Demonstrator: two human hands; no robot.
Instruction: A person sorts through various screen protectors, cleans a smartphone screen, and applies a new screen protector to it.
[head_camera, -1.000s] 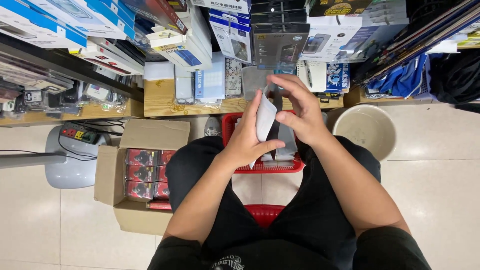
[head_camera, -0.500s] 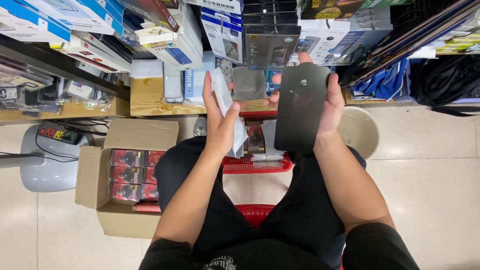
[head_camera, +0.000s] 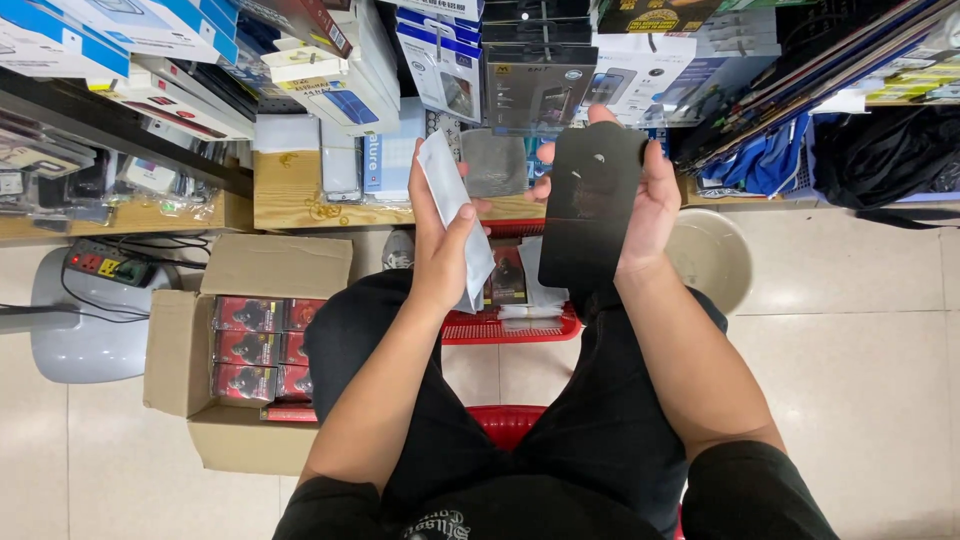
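Pale glossy floor tiles with thin grout lines, evenly lit. Low wooden shelf along the top, crammed with white and blue boxed goods and hanging dark packets. Open cardboard box at left, packed with small red-and-black packages. Grey fan base beside it, power strip with black cables trailing. Red plastic basket at centre, round beige bucket to its right. Black bag and blue cloth at far right
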